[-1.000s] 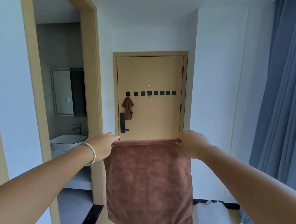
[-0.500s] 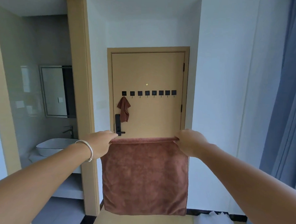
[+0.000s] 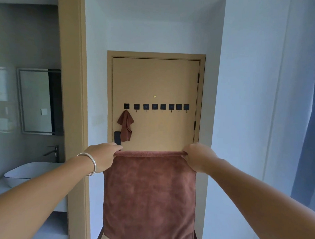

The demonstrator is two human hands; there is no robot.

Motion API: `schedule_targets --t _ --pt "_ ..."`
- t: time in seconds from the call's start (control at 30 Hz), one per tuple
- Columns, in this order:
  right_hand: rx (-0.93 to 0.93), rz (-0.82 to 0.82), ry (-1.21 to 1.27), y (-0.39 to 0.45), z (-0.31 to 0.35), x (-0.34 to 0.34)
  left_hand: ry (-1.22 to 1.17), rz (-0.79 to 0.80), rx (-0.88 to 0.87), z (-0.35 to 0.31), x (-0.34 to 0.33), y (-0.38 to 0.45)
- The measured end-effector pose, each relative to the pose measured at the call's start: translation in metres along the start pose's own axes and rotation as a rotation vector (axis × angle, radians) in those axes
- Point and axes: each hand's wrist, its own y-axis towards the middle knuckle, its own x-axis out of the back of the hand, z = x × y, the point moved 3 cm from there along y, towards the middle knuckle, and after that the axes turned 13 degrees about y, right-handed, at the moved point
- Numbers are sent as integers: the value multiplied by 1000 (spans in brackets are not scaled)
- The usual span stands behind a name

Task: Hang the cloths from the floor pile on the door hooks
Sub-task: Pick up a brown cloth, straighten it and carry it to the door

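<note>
Brown microfibre cloth hung flat, top edge stretched btwn both fists: left hand & right hand each pinched a corner. Second brown cloth hung on leftmost black hook of tan door.

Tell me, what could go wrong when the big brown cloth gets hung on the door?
The brown cloth is wide and held flat by the left hand and right hand; hung by only an edge on a small free hook, it might slip off. It could also brush the hanging cloth on the first hook and knock it down.
</note>
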Motion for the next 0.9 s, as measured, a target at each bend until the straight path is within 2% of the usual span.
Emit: schedule_targets --t 0.4,0.9 --pt "66 31 -34 127 11 -69 21 56 -13 62 -78 94" --pt "139 -37 7 353 -53 -120 40 32 42 90 -138 289"
